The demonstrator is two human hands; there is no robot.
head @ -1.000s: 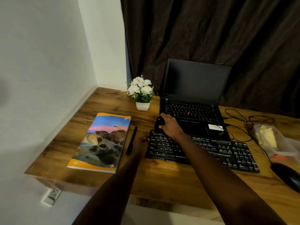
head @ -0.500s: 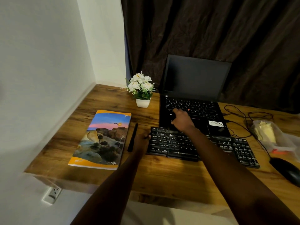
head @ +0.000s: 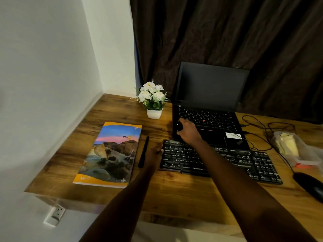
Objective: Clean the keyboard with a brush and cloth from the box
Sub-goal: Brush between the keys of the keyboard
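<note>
A black external keyboard [head: 232, 159] lies on the wooden desk [head: 174, 194] in front of an open black laptop [head: 209, 119]. My left hand [head: 153, 154] grips the keyboard's left edge, thumb on top of the corner. My right hand [head: 188, 131] reaches over the keyboard to the laptop's left palm rest and holds a small dark object [head: 178, 127], apparently the brush; its bristles are hidden in the dim light. A clear plastic bag with a yellow cloth [head: 288, 145] sits at the right. No box is in view.
A black pen [head: 144, 152] lies just left of my left hand, beside a colourful book [head: 113, 154]. A white flower pot [head: 153, 103] stands left of the laptop. Cables [head: 262, 128] and a black mouse [head: 309, 186] lie at the right. A wall runs along the desk's left side.
My right hand has moved with the dark object from the keyboard's top-left corner up onto the laptop's left side. My left hand has stayed at the keyboard's left edge.
</note>
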